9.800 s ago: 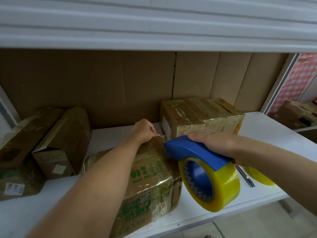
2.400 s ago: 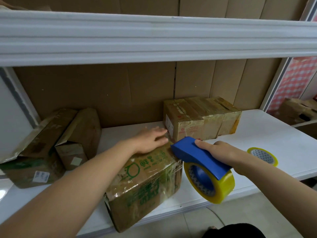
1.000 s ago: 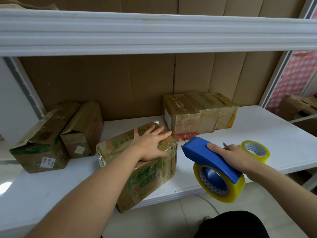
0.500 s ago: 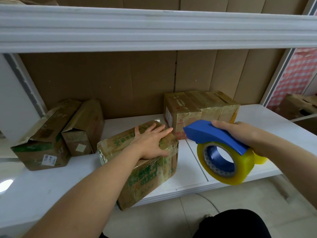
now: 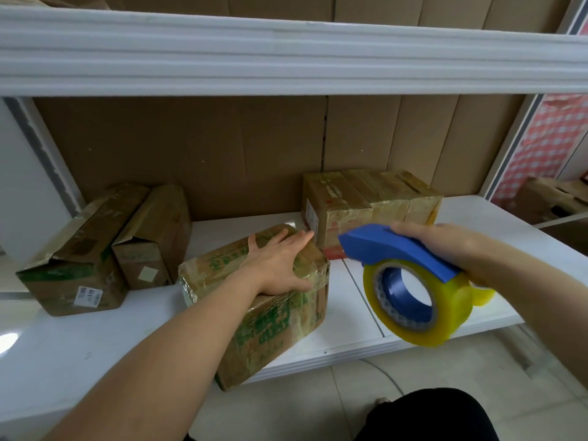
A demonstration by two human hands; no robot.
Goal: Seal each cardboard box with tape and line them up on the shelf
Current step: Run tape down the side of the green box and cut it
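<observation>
Two hands in my view right now. The left hand (image 5: 280, 265) is spread flat, palm down, on top of the green-printed box (image 5: 264, 300), fingers splayed and pressing on it, not gripping anything. That box sits skewed on the white shelf (image 5: 350, 300), with its near corner poking out past the front edge. It's wrapped in shiny clear tape all over.

The right hand (image 5: 445, 246) is wrapped around the blue handle of the tape dispenser (image 5: 410, 281), holding it up in the air just right of the box, not touching it. The yellowish roll hangs under the handle, out over the shelf's front edge. A second tape roll (image 5: 485, 294) peeks out from behind the dispenser on the shelf, mostly hidden.

Farther back, against the cardboard backing, there's a taped row of boxes (image 5: 372, 205) lined up side by side, its left end close to the left fingertips. Way over on the left, two open boxes (image 5: 105, 246) lean together, flaps loose.
</observation>
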